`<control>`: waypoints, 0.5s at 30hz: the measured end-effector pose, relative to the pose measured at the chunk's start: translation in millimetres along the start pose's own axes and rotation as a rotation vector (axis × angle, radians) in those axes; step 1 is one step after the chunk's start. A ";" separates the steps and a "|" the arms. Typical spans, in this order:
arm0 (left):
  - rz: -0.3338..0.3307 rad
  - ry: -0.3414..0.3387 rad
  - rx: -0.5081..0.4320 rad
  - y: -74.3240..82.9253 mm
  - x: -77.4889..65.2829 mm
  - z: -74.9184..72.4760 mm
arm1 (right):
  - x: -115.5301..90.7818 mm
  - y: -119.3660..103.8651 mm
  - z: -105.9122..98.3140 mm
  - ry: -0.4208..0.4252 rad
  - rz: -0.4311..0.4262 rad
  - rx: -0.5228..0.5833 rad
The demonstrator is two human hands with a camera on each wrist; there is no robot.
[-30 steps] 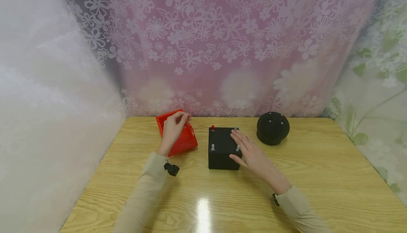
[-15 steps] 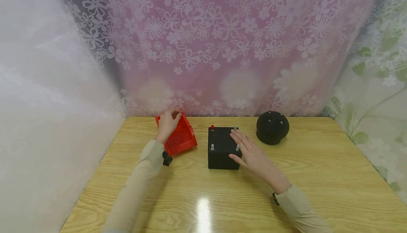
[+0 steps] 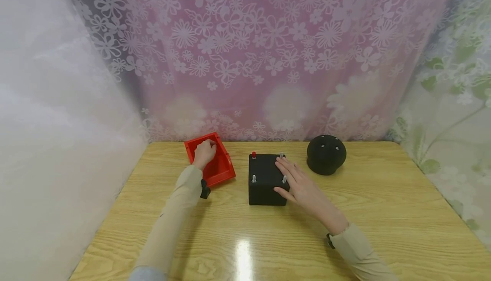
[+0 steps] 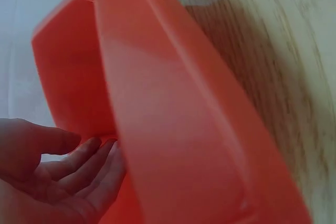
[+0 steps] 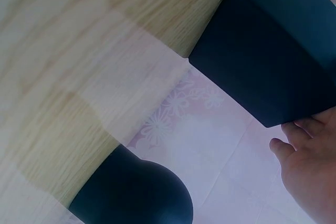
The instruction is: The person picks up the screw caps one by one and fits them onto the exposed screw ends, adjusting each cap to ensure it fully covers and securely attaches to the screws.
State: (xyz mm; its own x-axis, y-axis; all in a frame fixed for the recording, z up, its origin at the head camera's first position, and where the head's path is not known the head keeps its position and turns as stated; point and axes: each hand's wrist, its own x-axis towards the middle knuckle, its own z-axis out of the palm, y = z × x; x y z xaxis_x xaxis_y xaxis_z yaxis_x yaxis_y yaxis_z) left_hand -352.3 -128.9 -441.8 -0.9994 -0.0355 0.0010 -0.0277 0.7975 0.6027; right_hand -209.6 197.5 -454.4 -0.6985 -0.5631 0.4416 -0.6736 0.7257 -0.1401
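Note:
My left hand (image 3: 205, 152) reaches into the red open bin (image 3: 218, 183), which is turned at an angle on the table. In the left wrist view, the relaxed, slightly bent fingers (image 4: 86, 174) of that hand reach toward the bin's inner corner, and their tips are partly hidden. I see nothing held there. My right hand (image 3: 304, 187) rests with extended fingers on the top right side of a black box (image 3: 265, 193). Upright metal pins (image 3: 254, 179) stand at the box's corners, and a red-capped pin (image 3: 254, 154) stands at its back left.
Right of the box, near the table's back edge, sits a rounded black object (image 3: 326, 157) with several small metal pieces on top. The wooden table (image 3: 215, 238) meets a pink flowered curtain (image 3: 245, 59) behind. Pale sheets hang at both sides.
My left hand has moved left from the bin's right part and gone lower into it. The right hand has stayed on the black box. The camera view has shifted slightly.

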 end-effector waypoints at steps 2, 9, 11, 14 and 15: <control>-0.015 -0.018 -0.014 -1.8 1.7 2.5 | -0.2 0.2 0.3 0.001 0.000 0.003; -0.039 -0.065 -0.031 -7.0 3.5 9.4 | -0.4 0.4 0.7 -0.003 0.003 0.002; -0.035 -0.061 -0.033 -7.5 3.0 10.1 | -0.3 0.1 0.1 -0.008 0.007 0.001; -0.023 -0.054 -0.019 -7.5 0.8 9.7 | -0.2 -0.5 -0.4 -0.012 0.012 0.003; -0.019 -0.051 -0.006 -7.3 0.3 9.4 | -0.1 -0.7 -0.5 -0.013 0.012 0.004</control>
State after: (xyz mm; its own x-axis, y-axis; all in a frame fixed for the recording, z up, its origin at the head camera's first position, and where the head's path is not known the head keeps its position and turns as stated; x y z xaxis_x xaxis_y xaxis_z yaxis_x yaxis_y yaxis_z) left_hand -352.6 -129.0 -453.7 -0.9985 -0.0193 -0.0511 -0.0464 0.7936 0.6066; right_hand -208.9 197.3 -453.9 -0.7095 -0.5594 0.4286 -0.6660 0.7310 -0.1484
